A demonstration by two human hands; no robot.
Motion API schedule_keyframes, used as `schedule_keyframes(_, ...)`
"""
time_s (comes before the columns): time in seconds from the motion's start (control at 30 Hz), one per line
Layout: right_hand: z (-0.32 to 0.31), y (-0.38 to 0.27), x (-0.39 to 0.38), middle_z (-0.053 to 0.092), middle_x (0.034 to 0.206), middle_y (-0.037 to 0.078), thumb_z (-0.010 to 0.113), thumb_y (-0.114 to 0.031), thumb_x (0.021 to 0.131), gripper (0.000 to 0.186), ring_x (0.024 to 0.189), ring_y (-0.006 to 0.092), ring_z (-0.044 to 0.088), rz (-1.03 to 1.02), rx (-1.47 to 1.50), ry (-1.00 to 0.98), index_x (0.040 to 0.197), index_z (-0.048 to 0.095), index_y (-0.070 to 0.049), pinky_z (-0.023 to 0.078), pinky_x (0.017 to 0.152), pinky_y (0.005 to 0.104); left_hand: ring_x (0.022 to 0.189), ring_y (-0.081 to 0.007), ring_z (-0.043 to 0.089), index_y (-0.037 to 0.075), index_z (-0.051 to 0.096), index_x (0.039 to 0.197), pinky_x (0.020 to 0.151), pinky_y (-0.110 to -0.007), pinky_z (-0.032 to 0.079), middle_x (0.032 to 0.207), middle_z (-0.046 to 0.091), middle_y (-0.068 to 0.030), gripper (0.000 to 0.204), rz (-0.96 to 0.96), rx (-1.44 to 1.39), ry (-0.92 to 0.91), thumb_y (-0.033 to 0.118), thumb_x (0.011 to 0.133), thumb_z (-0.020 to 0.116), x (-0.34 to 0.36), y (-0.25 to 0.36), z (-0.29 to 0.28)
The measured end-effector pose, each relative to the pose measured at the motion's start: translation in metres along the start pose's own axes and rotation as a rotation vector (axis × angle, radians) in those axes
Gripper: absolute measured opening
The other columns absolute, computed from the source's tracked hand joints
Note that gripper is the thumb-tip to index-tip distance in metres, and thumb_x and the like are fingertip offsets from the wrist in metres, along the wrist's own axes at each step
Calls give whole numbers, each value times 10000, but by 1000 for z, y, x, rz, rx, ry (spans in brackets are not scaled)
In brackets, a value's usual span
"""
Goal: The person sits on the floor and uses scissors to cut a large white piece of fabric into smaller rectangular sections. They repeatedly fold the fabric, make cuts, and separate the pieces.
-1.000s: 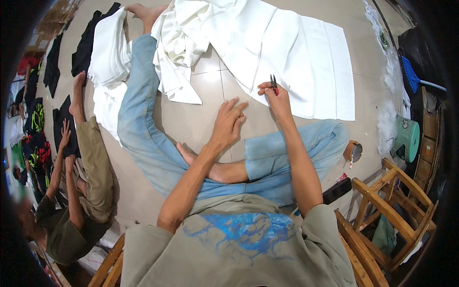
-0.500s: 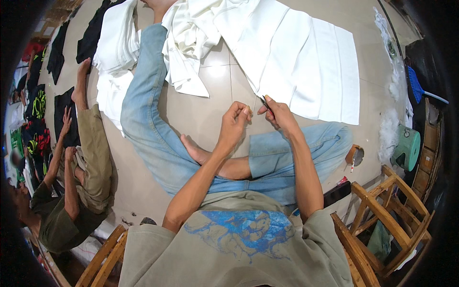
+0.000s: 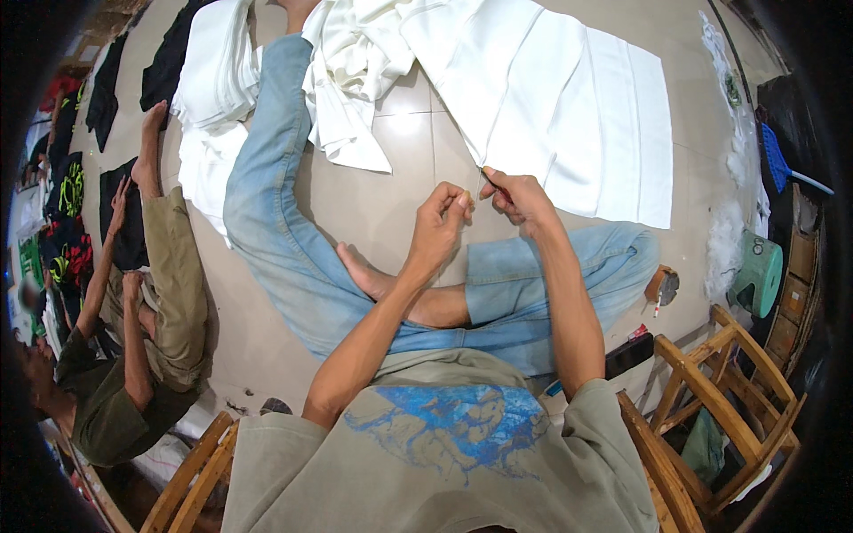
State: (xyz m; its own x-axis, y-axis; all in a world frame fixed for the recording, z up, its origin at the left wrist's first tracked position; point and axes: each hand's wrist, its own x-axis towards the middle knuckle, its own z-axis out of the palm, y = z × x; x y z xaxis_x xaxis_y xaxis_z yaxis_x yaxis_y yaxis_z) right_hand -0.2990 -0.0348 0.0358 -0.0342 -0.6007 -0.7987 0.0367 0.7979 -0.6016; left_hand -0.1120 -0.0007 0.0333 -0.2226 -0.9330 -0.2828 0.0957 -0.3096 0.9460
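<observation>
So the left hand (image 3: 440,220) is pinched up pretty tight, thumb against the bent fingers, but whatever's between the tips is too small for me to make out. The right hand (image 3: 524,202) is curled mostly closed around a little pair of dark snips (image 3: 485,176), and the fingers cover most of it, so no clue whether the blades are apart. The two hands are near each other, not touching.

The tool's tip is right at the near corner of a big white cloth (image 3: 577,115), which is spread out on the tiled floor (image 3: 409,142) in front of the person's crossed leg. To its left there's a bunched-up white cloth (image 3: 355,80), then a folded white stack (image 3: 213,71) just past the jeans leg (image 3: 267,160).
</observation>
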Motion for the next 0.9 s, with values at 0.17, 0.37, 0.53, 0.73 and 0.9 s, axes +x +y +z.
schedule_keyframes(0.17, -1, 3, 3, 495, 528, -46, 678, -393, 1014, 405, 406, 33, 338, -21, -3, -13, 799, 691, -50, 180, 372, 222, 775, -100, 554, 21, 602, 973, 745, -276, 471, 828, 618, -20, 191, 28, -8, -12, 173, 1088, 580, 2, -6, -1)
schedule_keyframes(0.37, -5, 7, -2, 498, 576, -52, 690, -419, 1008, 404, 427, 29, 329, -63, 171, -76, 904, 714, -30, 199, 385, 227, 876, -130, 612, 31, 647, 976, 791, -299, 495, 1056, 659, -77, 185, 66, 205, 64, 186, 1069, 609, -5, 2, -8)
schedule_keyframes(0.53, 14, -3, -32, 643, 777, -16, 757, -367, 970, 426, 617, 22, 493, -379, 15, -59, 1168, 733, 9, 386, 547, 208, 1094, -165, 628, 54, 670, 1021, 893, -315, 505, 1410, 557, -110, 176, -127, -244, 104, 215, 1068, 615, -7, 16, -36)
schedule_keyframes(0.73, 64, 4, -60, 684, 896, -2, 810, -197, 914, 425, 823, 62, 604, -675, -50, -175, 1260, 708, 27, 498, 739, 233, 1283, -264, 568, 88, 608, 1082, 1117, -473, 488, 1557, 475, -111, 163, -300, -683, -43, 251, 1067, 617, -16, 50, -39)
schedule_keyframes(0.9, 59, -9, -88, 706, 817, 12, 795, -185, 927, 240, 747, 53, 579, -578, 19, 73, 1004, 763, 40, 465, 672, 226, 1310, -275, 561, 78, 616, 1160, 1113, -465, 489, 1530, 501, -110, 256, -245, -645, -40, 313, 1060, 628, -19, 49, -31)
